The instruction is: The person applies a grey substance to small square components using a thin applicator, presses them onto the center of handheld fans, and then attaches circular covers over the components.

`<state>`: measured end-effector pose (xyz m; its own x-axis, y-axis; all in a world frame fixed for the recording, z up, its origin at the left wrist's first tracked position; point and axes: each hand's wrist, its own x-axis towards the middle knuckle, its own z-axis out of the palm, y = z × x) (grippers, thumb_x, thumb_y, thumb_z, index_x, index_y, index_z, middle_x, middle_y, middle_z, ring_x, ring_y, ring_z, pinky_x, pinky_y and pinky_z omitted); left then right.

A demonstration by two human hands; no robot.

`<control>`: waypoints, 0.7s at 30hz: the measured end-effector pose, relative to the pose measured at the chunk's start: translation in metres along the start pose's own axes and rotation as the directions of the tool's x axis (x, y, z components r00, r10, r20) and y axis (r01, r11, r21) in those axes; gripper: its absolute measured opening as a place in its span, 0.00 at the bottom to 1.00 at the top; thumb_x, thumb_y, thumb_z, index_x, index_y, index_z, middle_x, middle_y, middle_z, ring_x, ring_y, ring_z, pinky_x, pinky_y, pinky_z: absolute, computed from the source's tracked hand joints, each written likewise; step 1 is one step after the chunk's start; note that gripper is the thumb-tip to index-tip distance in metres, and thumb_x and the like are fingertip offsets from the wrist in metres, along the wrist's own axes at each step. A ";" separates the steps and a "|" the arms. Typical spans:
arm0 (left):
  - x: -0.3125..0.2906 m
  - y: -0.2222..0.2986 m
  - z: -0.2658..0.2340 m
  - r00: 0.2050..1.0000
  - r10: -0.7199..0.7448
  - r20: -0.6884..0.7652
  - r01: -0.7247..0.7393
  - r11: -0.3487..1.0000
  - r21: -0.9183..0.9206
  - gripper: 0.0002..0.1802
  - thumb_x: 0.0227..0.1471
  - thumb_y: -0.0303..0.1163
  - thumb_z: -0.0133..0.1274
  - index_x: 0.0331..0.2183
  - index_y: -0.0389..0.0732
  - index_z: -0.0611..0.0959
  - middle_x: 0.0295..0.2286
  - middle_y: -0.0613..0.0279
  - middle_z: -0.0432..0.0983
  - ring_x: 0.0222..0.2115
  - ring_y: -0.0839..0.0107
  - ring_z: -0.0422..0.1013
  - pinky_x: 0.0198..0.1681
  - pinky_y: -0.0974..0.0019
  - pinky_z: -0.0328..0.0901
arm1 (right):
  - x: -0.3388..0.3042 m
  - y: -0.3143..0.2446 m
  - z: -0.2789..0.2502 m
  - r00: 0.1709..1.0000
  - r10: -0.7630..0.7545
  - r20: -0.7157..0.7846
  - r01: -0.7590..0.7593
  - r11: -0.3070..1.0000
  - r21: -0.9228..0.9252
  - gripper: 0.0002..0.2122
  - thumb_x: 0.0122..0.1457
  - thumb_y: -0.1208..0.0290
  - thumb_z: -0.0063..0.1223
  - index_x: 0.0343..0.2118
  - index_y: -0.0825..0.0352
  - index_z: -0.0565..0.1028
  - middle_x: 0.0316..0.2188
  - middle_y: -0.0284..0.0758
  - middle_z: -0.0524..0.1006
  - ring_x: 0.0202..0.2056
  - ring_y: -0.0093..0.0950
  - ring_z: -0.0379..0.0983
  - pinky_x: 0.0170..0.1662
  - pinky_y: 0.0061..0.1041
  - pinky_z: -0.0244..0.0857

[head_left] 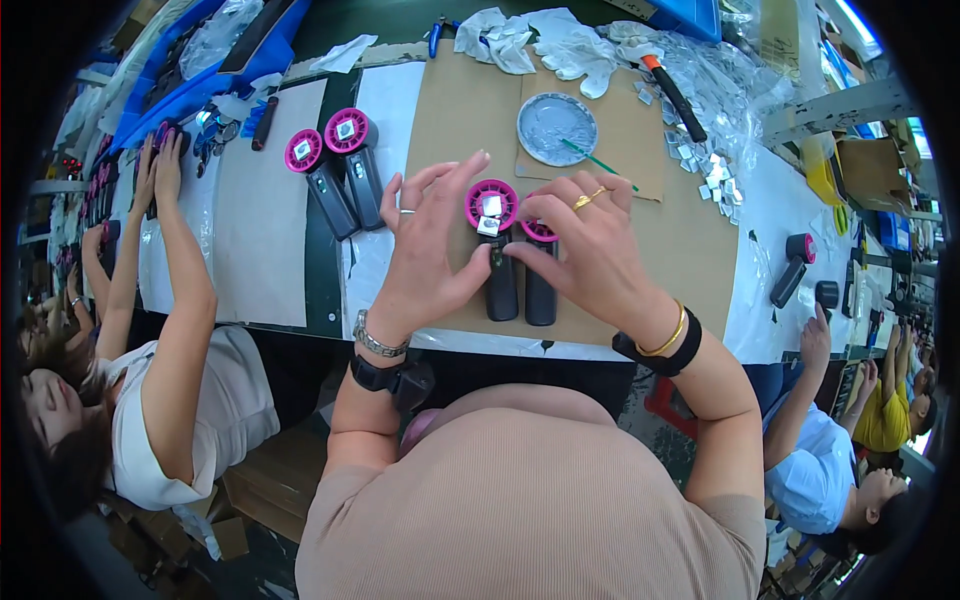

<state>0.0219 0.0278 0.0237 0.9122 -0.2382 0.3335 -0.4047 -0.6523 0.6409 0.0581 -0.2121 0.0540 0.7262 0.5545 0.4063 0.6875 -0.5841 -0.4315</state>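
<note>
Two dark-handled devices with round pink grille heads, shaped like handheld fans, lie side by side on the cardboard before me. The left fan (502, 285) has one silver square at its head's centre and another silver square (487, 226) at its lower rim. My left hand (428, 245) is beside it, fingers spread, thumb tip at the top of its handle. Over the head of the right fan (540, 290) is my right hand (590, 240), thumb and index finger apart; its other fingers are curled. Neither hand visibly holds anything. My right hand partly hides that head.
Two more pink-headed fans (357, 165) lie to the left. Beyond my hands are a grey round dish (557, 128) with a green stick, an orange-and-black tool (675, 98), loose silver squares (715, 185) and white gloves (580, 55). Co-workers sit on both sides.
</note>
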 end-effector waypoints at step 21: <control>-0.002 -0.021 0.009 0.999 -0.042 -0.006 0.042 0.997 -0.063 0.52 0.55 0.31 0.72 0.75 0.47 0.66 0.61 0.68 0.81 0.65 0.58 0.65 0.70 0.47 0.45 | 0.030 0.011 0.019 0.985 -0.138 0.099 0.151 0.979 -0.139 0.10 0.58 0.70 0.73 0.43 0.57 0.89 0.41 0.27 0.81 0.48 0.28 0.76 0.62 0.42 0.56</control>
<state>0.0289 0.0355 0.0036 0.9281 -0.2059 0.3103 -0.3693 -0.6152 0.6965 0.0874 -0.1907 0.0461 0.6204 0.6860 0.3802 0.7829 -0.5700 -0.2491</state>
